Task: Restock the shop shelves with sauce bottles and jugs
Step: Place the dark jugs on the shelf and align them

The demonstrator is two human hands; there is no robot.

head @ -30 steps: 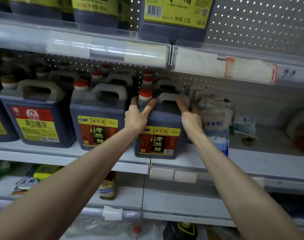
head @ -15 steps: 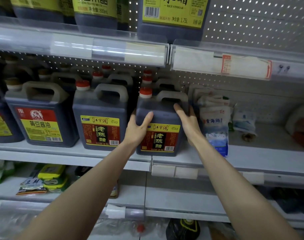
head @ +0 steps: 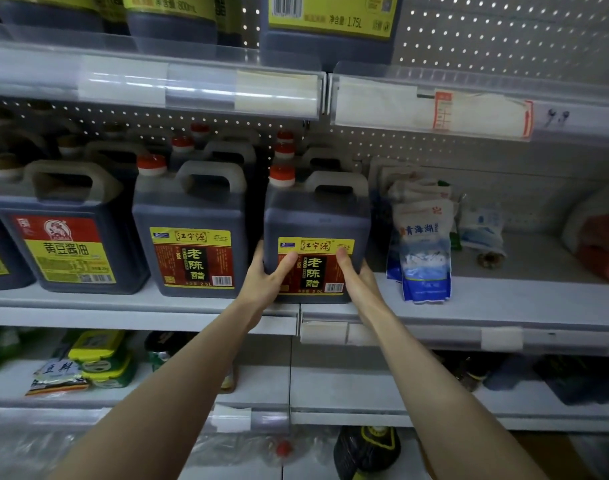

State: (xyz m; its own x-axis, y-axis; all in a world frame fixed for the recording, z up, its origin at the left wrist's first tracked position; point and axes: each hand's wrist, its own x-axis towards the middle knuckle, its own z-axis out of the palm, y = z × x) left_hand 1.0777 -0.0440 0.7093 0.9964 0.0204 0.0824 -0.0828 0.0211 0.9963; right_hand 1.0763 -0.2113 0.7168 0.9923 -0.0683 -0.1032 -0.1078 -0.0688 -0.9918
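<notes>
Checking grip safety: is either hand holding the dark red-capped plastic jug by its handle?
No, the left hand and right hand grip the jug low on its sides, handle free.

Blue-and-white bags [head: 424,244] stand before the pegboard [head: 504,36].

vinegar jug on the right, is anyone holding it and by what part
Both the left hand and right hand grip the vinegar jug by its lower sides, thumbs on the front label.
</notes>
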